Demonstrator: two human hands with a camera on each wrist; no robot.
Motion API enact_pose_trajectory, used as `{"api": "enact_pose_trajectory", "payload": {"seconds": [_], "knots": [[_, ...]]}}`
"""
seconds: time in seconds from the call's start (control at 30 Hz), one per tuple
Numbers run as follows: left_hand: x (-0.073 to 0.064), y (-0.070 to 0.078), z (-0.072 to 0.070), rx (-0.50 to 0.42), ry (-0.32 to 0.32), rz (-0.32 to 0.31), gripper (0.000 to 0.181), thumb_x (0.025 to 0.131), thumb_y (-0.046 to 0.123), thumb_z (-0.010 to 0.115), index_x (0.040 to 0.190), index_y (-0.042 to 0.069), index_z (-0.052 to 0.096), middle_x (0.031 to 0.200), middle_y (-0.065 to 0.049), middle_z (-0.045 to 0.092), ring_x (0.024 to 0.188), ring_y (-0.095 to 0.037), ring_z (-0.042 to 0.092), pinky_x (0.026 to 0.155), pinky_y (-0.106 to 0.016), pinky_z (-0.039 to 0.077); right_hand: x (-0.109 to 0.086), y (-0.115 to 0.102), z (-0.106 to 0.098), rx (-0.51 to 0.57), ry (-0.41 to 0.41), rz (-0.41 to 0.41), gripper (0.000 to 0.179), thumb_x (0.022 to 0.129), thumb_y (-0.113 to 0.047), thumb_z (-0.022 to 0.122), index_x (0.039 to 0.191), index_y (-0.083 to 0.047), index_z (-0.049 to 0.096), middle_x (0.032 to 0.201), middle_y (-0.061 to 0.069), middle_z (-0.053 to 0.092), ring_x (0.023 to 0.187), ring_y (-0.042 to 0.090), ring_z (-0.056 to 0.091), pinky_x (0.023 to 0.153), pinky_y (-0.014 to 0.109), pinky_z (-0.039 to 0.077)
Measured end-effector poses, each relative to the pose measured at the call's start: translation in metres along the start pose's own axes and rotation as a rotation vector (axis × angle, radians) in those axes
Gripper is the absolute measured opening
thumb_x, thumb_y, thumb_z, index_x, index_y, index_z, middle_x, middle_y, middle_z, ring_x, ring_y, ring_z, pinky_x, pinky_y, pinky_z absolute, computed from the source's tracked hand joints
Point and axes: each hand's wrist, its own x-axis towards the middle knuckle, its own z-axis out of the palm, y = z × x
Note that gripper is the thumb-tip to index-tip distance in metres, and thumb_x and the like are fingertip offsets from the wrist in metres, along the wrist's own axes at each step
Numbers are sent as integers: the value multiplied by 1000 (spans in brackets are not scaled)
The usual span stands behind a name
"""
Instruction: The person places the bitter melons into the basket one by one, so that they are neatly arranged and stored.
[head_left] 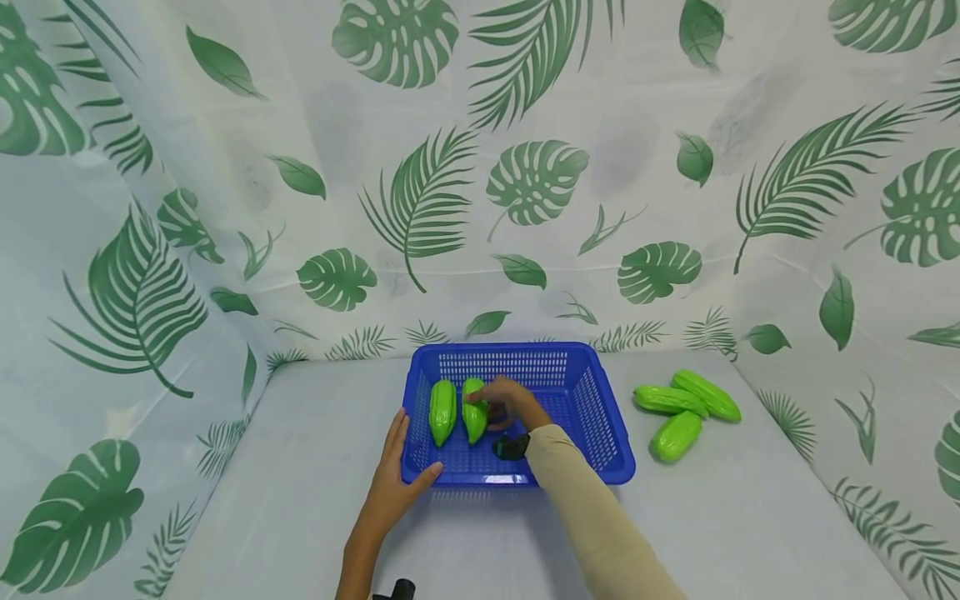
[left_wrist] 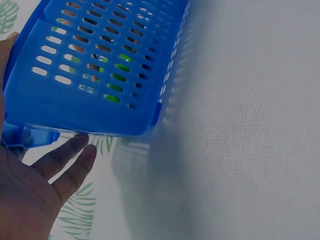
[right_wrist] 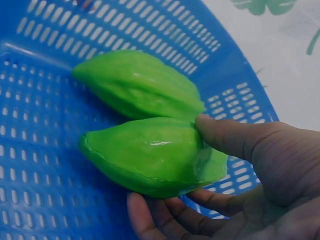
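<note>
From here I see a pale tabletop (head_left: pixel 285 500) with a finely textured surface. A blue perforated basket (head_left: pixel 472 481) stands towards its back; to the right lie two longish green vegetables (head_left: pixel 707 395), touching, with a stubbier one (head_left: pixel 676 437) just in front.

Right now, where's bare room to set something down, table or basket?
Free: table left of the left hand; table in front of the three loose green vegetables; basket floor at rear right, between right hand and right wall.
Crowded: basket's left half, with two green vegetables and the right hand on one.
</note>
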Motion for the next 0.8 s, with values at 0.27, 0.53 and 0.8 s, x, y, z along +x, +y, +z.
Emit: {"api": "enact_pose_trajectory", "payload": {"seconds": [0.27,0.53,0.8], "knots": [[0,0,-1,-12,-7,-4,96,86,43,70,158,12,15,166,1,6,152,-34,11,117,-58,19,3,1,10,8,23,-13,52,84,-26,77,121,-3,49,107,22,61,98,36,64,79,45,60],[1,1,-1,-7,-9,4,95,86,43,70,158,11,15,166,0,6,152,-33,11,117,-57,20,4,2,14,41,52,-23,55,84,-23,77,125,-3,46,109,22,61,100,37,64,78,46,59],[0,0,0,-2,6,7,94,87,38,71,157,9,15,166,-2,7,151,-36,12,117,-58,20,-5,4,17,33,63,-59,58,87,-26,75,129,1,47,113,21,61,105,37,63,83,46,58]]}}
